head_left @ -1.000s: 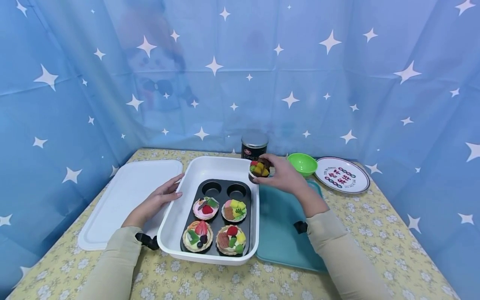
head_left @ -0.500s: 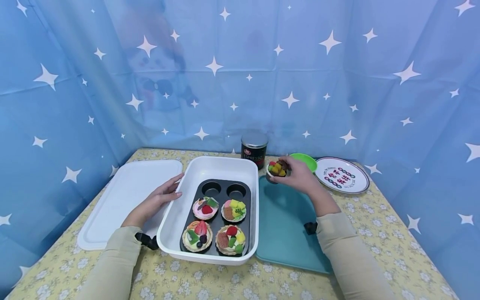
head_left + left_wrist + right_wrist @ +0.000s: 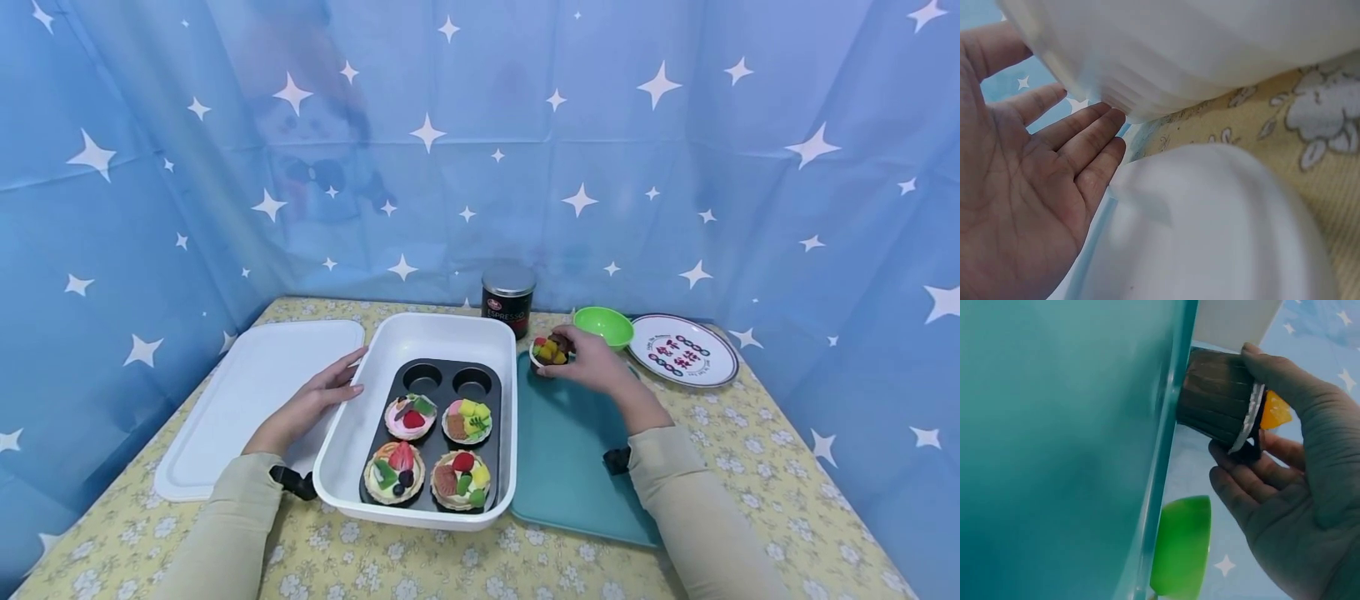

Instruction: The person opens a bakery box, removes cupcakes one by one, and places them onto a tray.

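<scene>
My right hand (image 3: pixel 588 360) holds a toy cupcake (image 3: pixel 550 352) by its rim, thumb and fingers on opposite sides. Its brown ridged cup (image 3: pixel 1217 394) and orange fruit topping show in the right wrist view. The cup's base is right at the edge of the teal tray (image 3: pixel 577 454). My left hand (image 3: pixel 324 393) is at the left rim of the deep white container (image 3: pixel 326 487), with fairly straight fingers along its outer wall in the left wrist view. Inside lies a dark muffin pan (image 3: pixel 431 433) with several fruit tarts (image 3: pixel 393 472); its back two cups are empty.
A white lid (image 3: pixel 232 408) lies left of the container. Behind stands a black espresso tin (image 3: pixel 508 304). A green bowl (image 3: pixel 603 327) and a round patterned plate (image 3: pixel 684 350) sit at the back right. A blue starry curtain (image 3: pixel 480 167) surrounds the table.
My right hand has carried the cupcake right, from over the container's right rim to the teal tray's back left corner, lowering slightly at the end. The left hand stays put.
</scene>
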Available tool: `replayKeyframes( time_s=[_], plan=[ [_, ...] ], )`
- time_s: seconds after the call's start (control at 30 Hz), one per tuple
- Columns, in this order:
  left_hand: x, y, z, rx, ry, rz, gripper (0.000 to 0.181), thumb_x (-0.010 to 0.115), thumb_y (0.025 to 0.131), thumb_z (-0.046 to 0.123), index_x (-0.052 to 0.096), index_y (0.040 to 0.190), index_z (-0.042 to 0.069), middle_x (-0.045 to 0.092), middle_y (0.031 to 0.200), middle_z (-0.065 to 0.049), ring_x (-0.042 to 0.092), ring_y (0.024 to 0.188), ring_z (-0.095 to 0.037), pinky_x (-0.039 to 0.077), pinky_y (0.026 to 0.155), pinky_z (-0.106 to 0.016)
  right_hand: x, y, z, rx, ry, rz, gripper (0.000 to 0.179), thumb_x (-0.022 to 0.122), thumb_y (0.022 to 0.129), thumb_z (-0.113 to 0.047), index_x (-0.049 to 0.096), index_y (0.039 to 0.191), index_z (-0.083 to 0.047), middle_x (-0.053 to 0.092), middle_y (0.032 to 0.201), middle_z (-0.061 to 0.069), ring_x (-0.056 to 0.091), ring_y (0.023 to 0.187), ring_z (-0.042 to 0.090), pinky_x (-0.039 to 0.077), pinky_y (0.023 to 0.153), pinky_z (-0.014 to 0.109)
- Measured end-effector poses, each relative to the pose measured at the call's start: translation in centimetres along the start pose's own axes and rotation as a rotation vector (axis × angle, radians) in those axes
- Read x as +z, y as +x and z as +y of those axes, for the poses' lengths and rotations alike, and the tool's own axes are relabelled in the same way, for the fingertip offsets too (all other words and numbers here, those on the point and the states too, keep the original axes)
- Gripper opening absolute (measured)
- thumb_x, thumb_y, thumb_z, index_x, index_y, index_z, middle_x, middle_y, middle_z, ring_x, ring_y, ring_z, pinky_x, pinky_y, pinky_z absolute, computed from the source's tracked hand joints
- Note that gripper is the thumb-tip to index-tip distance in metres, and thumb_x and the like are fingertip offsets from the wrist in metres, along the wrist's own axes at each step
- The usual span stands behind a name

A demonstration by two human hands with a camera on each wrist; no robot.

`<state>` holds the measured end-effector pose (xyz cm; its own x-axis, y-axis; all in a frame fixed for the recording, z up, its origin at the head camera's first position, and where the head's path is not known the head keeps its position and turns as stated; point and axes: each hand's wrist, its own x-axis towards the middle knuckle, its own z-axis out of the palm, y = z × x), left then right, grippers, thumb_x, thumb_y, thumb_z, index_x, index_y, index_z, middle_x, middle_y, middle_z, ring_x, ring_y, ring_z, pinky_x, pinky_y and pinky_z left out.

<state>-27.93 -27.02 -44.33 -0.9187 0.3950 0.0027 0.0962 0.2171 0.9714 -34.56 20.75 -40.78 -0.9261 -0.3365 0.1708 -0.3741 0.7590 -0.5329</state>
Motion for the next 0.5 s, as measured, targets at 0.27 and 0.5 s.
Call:
replayKeyframes(
  time_s=[0.27, 0.5],
  plan=[
    [-0.08, 0.03, -0.03, 0.0, -0.009, -0.003, 0.07, 0.057, 0.103, 0.024, 0.021, 0.162, 0.028, 0.028, 0.162, -0.017, 0.036, 0.144, -0.04, 0.036, 0.111, -0.056, 0.32, 0.01, 0.2, -0.009, -0.007, -0.048, 0.079, 0.085, 0.083, -0.036, 0.048, 0.143, 0.0, 0.059, 0.13, 0.019, 0.058, 0.116, 0.035, 0.048, 0.097, 0.053],
    [0.02, 0.02, 0.04, -0.01, -0.003, 0.008, 0.069, 0.056, 0.103, 0.024, 0.021, 0.162, 0.028, 0.026, 0.163, -0.016, 0.033, 0.145, -0.039, 0.033, 0.112, -0.058, 0.24, -0.11, -0.33, 0.007, -0.017, -0.054, 0.078, 0.084, 0.083, -0.036, 0.048, 0.144, -0.003, 0.057, 0.135, 0.019, 0.057, 0.12, 0.035, 0.047, 0.1, 0.053]
  ],
)
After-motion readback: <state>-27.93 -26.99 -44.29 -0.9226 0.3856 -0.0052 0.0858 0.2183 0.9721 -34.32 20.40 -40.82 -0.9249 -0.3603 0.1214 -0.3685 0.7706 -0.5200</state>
